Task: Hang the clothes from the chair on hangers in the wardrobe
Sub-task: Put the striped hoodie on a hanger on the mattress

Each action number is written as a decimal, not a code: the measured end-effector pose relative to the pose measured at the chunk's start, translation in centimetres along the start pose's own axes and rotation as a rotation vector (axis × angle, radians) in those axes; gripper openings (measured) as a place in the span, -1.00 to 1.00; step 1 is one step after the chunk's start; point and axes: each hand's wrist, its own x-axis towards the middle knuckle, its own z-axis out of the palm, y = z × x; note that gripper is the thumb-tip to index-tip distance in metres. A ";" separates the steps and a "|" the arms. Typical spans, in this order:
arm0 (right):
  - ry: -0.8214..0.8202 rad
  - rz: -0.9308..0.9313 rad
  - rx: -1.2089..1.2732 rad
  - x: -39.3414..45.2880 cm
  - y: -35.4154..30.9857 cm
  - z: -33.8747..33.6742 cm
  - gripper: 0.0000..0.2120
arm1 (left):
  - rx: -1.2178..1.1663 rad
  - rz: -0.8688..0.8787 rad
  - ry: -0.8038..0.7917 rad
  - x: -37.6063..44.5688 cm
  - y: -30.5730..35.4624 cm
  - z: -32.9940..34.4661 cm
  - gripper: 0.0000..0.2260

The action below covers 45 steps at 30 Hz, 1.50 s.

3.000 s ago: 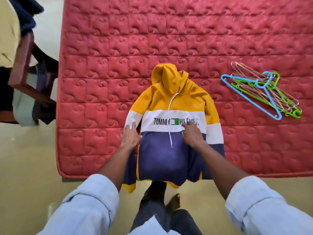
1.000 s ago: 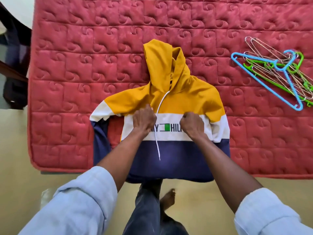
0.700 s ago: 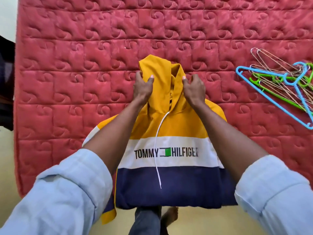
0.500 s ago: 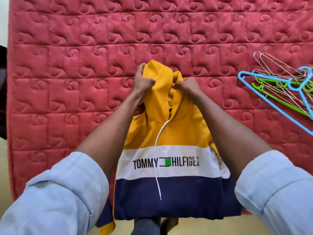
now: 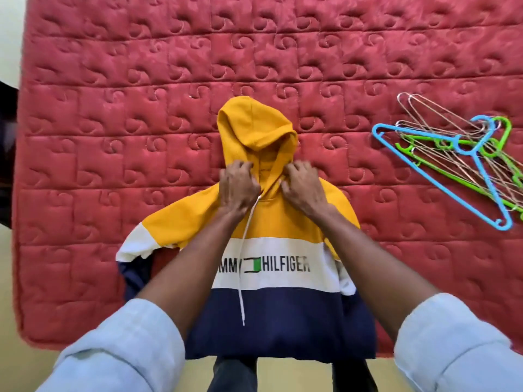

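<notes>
1. Two hands are working at the neck of the hoodie (image 5: pixel 271 222): left hand (image 5: pixel 238 188) and right hand (image 5: pixel 304 188), each grip clenching the yellow fabric below the hood.
2. The hoodie is lying face-up on the red mattress (image 5: pixel 113 108), hem overhanging the near edge.
3. Hangers (image 5: pixel 458 154) are lying piled well apart, to the right.

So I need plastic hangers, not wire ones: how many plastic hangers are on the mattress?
2 for certain: a blue hanger on top of the pile at the mattress's right side, a green hanger under it. Wire hangers are tangled in; more may be hidden.
</notes>
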 end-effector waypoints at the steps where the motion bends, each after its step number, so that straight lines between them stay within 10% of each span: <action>1: -0.058 0.001 0.042 -0.9 0.9 0.0 -0.65 | 0.092 -0.043 -0.114 -1.1 0.5 0.7 -0.57; 5: 0.002 0.086 0.196 -4.1 3.6 -1.8 -0.54 | 0.184 -0.191 -0.120 -5.1 4.8 3.1 -0.38; 9: 0.108 0.068 0.178 -9.0 10.3 -5.8 -0.58 | 0.109 0.024 -0.021 -8.7 14.0 7.0 -0.37; 20: -0.130 0.157 -0.178 -21.6 37.3 -16.8 -0.54 | 0.298 0.286 -0.452 -12.9 34.0 19.6 -0.27; 34: 0.373 0.397 -0.143 -16.7 35.3 -18.8 -0.84 | 0.446 0.181 -0.614 -11.3 36.3 20.9 -0.42; 40: 0.166 0.493 -0.270 -14.7 37.4 -20.0 -0.76 | 0.450 0.180 -0.626 -11.3 36.4 20.8 -0.42; 45: 0.325 0.449 -0.154 -14.9 37.3 -20.1 -0.79 | 0.428 0.184 -0.646 -11.1 36.3 20.5 -0.42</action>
